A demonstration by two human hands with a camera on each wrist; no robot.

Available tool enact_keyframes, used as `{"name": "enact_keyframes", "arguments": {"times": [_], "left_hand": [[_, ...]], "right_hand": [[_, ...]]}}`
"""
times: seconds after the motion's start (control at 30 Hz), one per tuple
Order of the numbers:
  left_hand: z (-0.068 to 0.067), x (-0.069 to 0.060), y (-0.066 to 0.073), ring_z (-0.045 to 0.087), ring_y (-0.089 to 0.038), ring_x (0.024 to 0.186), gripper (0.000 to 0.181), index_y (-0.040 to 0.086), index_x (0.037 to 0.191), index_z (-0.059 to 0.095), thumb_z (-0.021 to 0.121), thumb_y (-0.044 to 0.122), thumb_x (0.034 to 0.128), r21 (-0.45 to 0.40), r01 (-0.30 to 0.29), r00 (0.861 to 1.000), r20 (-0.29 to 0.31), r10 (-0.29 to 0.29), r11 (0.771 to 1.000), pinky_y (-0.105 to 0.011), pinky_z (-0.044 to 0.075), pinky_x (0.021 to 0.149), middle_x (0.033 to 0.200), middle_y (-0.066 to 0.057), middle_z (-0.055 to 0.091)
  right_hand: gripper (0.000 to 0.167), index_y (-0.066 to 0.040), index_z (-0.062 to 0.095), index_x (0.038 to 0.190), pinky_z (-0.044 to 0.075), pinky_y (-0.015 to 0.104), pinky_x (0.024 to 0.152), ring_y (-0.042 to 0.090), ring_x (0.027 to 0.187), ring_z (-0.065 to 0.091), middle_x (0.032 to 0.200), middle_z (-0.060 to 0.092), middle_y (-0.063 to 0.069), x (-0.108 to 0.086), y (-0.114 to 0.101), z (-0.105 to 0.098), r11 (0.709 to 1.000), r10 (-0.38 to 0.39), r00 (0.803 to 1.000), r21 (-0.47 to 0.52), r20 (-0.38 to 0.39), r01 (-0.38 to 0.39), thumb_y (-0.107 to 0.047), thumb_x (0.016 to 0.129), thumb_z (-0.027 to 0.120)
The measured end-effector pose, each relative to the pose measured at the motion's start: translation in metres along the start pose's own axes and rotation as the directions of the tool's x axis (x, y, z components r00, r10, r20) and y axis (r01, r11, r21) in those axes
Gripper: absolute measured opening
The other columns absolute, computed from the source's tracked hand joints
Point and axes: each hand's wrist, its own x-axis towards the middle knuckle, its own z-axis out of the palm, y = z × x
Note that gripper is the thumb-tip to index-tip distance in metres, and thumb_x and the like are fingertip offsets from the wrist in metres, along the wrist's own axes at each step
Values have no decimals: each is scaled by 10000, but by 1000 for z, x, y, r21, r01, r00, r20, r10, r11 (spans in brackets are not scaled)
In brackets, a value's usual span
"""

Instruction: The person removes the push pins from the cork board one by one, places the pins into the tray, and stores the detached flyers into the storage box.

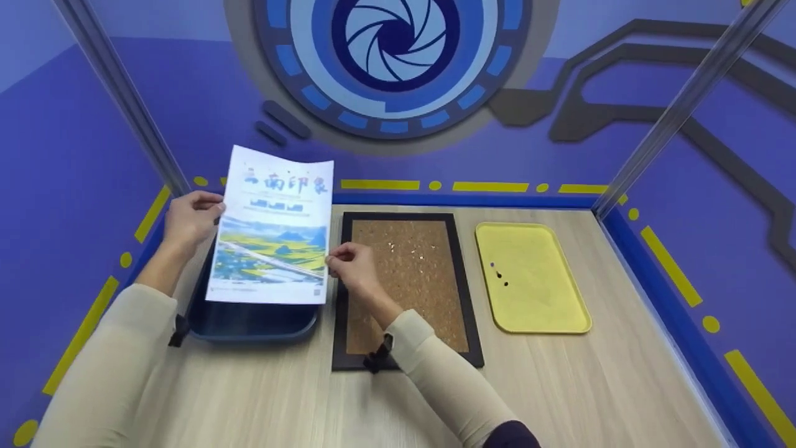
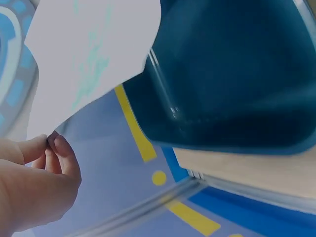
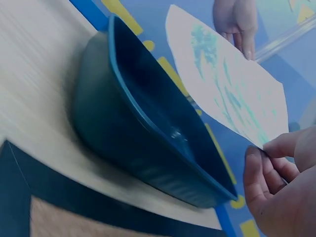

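Note:
A printed paper poster [image 1: 273, 224] with a landscape picture and large characters is held up above a dark blue bin [image 1: 255, 333]. My left hand [image 1: 188, 225] pinches its left edge between thumb and fingers. On the opposite edge, lower down, my right hand [image 1: 356, 266] pinches the paper. The left wrist view shows the sheet [image 2: 94, 59] bending, with the left hand [image 2: 44, 182] at its margin. Inside the bin [image 3: 113, 98], the part seen in the right wrist view holds nothing clearly visible.
Right of the bin lies a black-framed cork board [image 1: 410, 292] with several shiny pins on it. Farther right, a yellow tray [image 1: 541, 280] carries a few small dark pieces. Blue panels with yellow marks enclose the wooden table [image 1: 261, 398] at the back and sides.

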Motion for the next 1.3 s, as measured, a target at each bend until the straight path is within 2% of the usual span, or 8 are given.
{"name": "enact_keyframes", "arguments": {"times": [0.1, 0.27, 0.43, 0.6, 0.8, 0.9, 1.07, 1.3], "left_hand": [[-7, 7, -3, 593, -224, 1083, 381, -13, 1405, 613, 541, 224, 1116, 2, 0, 1000, -11, 0, 1000, -264, 515, 840, 1242, -126, 598], [-14, 15, -13, 591, -189, 1047, 405, -7, 1423, 613, 545, 245, 1113, 16, 11, 1000, -16, -10, 1000, -235, 505, 812, 1253, -129, 604], [-16, 19, -36, 583, -157, 1064, 439, -2, 1477, 582, 527, 247, 1120, -35, 95, 995, -7, -95, 995, -246, 509, 855, 1313, -117, 588], [-10, 22, -56, 582, -123, 1081, 444, 35, 1509, 576, 538, 233, 1113, -87, 196, 980, -5, -197, 977, -266, 510, 939, 1377, -95, 580], [-6, 25, -67, 576, -140, 1088, 453, 36, 1501, 588, 546, 258, 1108, -73, 214, 977, -8, -215, 974, -273, 497, 919, 1451, -149, 563], [-5, 26, -72, 576, -192, 1136, 462, 31, 1501, 580, 534, 278, 1114, -46, 231, 973, 8, -231, 972, -280, 486, 909, 1457, -167, 558], [-1, 24, -84, 543, -316, 1294, 473, 18, 1506, 566, 513, 288, 1121, -10, 261, 965, 23, -260, 965, -413, 478, 1032, 1499, -205, 545], [13, 18, -93, 522, -404, 1345, 453, -17, 1459, 602, 545, 264, 1108, -37, 247, 969, -6, -247, 968, -527, 424, 1133, 1484, -246, 558]], "right_hand": [[50, 87, 727, 958, 639, 411, 729, 271, 738, 712, 795, 701, 61, 1, 3, 12, 1000, -21, 999, -13, -27, 21, 44, 932, 725], [49, 68, 737, 966, 611, 316, 675, 138, 683, 664, 797, 689, 29, 0, 9, 29, 999, -29, 998, -30, -49, 28, 31, 938, 723], [42, 48, 747, 948, 534, 217, 603, 72, 659, 616, 780, 673, -7, -3, 21, 43, 997, -43, 998, -72, -50, 40, 19, 940, 718], [43, 22, 751, 942, 512, 206, 601, 60, 686, 598, 792, 668, -22, -4, 31, 52, 989, -40, 997, -144, -65, 30, -3, 957, 719], [66, -50, 755, 894, 518, 218, 607, 66, 700, 612, 795, 681, -34, -3, 29, 55, 976, -20, 996, -216, -89, 0, -17, 951, 744], [88, -87, 754, 864, 517, 216, 593, 56, 677, 614, 769, 683, -56, -3, 26, 56, 957, -18, 994, -289, -108, -14, -46, 941, 770], [125, -145, 759, 804, 502, 206, 573, 32, 631, 594, 711, 669, -95, -6, 21, 58, 895, -26, 992, -444, -125, -33, -74, 896, 806], [137, -165, 762, 778, 489, 206, 571, 28, 626, 586, 695, 666, -108, -9, 20, 55, 855, -24, 994, -517, -110, -37, -88, 879, 812]]}}
